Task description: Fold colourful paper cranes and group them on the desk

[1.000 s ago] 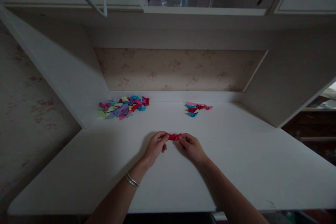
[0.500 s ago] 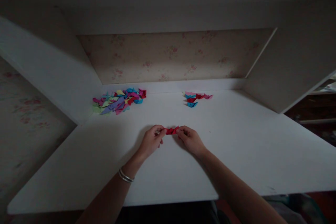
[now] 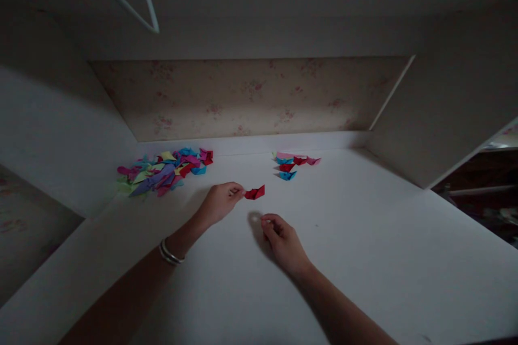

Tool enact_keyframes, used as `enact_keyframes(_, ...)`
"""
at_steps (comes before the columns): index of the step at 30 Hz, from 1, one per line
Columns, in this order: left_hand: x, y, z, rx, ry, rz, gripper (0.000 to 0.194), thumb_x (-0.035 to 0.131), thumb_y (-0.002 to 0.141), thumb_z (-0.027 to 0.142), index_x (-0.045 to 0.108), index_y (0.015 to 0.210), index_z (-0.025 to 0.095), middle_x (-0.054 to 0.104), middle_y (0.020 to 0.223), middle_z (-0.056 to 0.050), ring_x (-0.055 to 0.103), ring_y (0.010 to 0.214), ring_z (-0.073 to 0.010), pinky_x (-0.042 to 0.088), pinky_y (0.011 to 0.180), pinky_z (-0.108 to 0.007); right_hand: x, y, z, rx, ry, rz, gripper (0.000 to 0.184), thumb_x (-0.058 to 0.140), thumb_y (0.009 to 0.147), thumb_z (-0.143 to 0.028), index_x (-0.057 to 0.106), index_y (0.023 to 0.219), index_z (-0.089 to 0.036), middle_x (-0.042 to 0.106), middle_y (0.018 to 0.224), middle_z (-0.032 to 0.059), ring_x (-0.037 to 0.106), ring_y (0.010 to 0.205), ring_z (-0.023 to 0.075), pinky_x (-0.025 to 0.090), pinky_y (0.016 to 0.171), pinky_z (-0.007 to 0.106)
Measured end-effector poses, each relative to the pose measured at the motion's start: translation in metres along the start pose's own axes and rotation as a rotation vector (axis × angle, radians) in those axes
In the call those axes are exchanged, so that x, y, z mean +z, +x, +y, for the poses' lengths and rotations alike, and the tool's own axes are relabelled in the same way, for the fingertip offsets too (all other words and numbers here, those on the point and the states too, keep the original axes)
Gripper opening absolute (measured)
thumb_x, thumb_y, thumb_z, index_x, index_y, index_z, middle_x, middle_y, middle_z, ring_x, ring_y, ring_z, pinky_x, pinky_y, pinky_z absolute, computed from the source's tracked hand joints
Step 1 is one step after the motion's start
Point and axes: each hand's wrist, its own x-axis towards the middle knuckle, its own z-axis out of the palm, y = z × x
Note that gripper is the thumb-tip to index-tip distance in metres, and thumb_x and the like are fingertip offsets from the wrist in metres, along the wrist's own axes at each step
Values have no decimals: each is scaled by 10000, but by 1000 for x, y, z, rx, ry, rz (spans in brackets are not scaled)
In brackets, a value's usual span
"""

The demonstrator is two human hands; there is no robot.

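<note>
Right hand (image 3: 286, 243) has withdrawn over white desk (image 3: 364, 232), flowered wallpaper (image 3: 230, 94) behind.

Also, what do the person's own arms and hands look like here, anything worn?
The left hand is ungloved, with a silver-coloured bracelet of what look like two thin bands at the wrist. The right hand is ungloved too, its wrist unadorned. No sleeves show.

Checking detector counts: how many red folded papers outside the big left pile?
3 visible: one red paper in the left hand; a nearer red paper and a farther red paper in the small back cluster. Overlaps there may hide more.
</note>
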Motion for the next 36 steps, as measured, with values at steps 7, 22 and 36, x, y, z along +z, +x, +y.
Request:
enact_keyframes(7, 58, 64, 30, 124, 48, 45, 193, 578, 795, 304, 714, 807, 167, 716, 788, -33, 633, 719, -138, 461, 686, -215, 0, 1, 4, -39, -128, -71, 316, 424, 903, -437, 622, 946, -195, 547, 606, -13, 477, 537, 119, 335, 496, 209)
enact_keyframes(22, 148, 167, 66, 136, 471, -4, 293, 451, 875, 279, 735, 897, 212, 696, 1014, -98, 643, 896, -207, 464, 749, -278, 4, 7, -9, -77, -408, -94, 232, 419, 898, -269, 647, 873, -236, 683, 779, -15, 590, 656, 121, 360, 564, 190)
enact_keyframes(36, 170, 177, 62, 63, 427, 25, 290, 470, 873, 299, 727, 943, 185, 650, 1095, -137, 640, 922, -250, 476, 744, -310, 8, 8, -4, -71, -549, -138, 178, 454, 834, -167, 609, 752, -195, 665, 763, 1, 589, 673, 122, 334, 574, 192)
